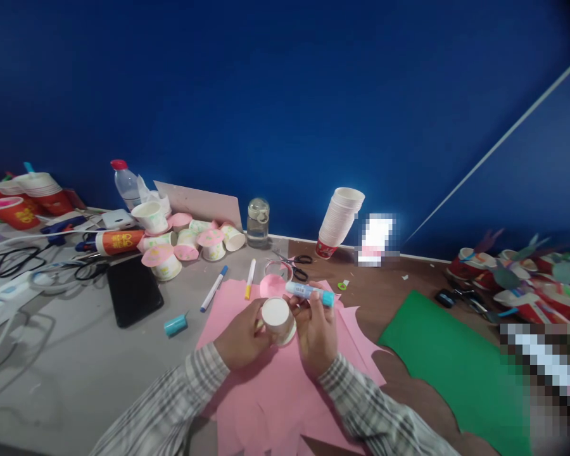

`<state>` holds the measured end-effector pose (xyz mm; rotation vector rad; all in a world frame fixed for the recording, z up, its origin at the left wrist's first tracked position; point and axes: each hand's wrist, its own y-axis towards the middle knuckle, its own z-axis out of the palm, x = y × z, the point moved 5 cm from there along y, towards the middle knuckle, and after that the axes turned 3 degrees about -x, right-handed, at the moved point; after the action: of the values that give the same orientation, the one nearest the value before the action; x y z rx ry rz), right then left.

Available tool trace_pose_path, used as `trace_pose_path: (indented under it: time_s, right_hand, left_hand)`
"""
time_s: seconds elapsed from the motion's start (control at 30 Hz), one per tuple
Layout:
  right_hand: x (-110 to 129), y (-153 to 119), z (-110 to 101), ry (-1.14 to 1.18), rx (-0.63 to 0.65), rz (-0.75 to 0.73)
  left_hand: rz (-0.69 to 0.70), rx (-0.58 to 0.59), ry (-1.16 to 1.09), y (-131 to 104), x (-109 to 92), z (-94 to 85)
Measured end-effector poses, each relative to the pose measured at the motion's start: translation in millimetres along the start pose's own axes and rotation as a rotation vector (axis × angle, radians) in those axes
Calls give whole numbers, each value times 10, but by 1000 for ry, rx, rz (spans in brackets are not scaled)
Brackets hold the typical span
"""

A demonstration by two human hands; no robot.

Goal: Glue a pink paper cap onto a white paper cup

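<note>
My left hand [245, 334] grips a small paper cup [276, 315] by its side, its pale round base facing up. In my right hand [317, 332] is a blue and white glue stick [308, 293] with a teal end, lying level across the fingers just right of the cup. Both hands are over sheets of pink paper [275, 392]. Beyond the cup, a pink paper circle [273, 285] lies by a roll of clear tape [287, 269]. Scissors [298, 261] are behind them. The right fingertips are partly hidden by the glue stick.
Cups with pink discs [161, 261], a phone [134, 291], a teal cap [175, 325] and markers [213, 289] are at left. A water bottle [258, 223] and tall cup stack [339, 218] stand behind. Green paper [456, 367] and decorated red cups [475, 263] are at right.
</note>
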<state>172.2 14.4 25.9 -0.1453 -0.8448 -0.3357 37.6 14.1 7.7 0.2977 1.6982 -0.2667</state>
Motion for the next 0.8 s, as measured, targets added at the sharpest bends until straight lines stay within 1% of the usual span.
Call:
trace_pose_path:
  time_s: [0.1, 0.17, 0.27, 0.37, 0.5, 0.57, 0.67, 0.8]
  right_hand:
    - [-24, 22, 1, 9, -2, 26]
    - [-29, 45, -14, -2, -4, 26]
    - [8, 93, -86, -63, -33, -27]
    - [83, 121, -153, -193, -29, -120]
    - [157, 78, -125, -323, 49, -215]
    - [178, 30, -72, -373, 95, -257]
    - [188, -42, 0, -460, 158, -316]
    - [205, -111, 31, -607, 186, -455]
  left_hand:
    - [19, -5, -41, 16, -11, -24]
    - [-12, -32, -30, 32, -15, -63]
    - [-58, -104, -53, 57, -20, -145]
    - [-70, -166, -51, 73, -19, -221]
    - [-113, -103, 24, 75, 7, -214]
    - [-120, -98, 51, 71, 9, -208]
    - [-91, -112, 67, 71, -15, -202]
    - [-53, -92, 70, 81, -34, -185]
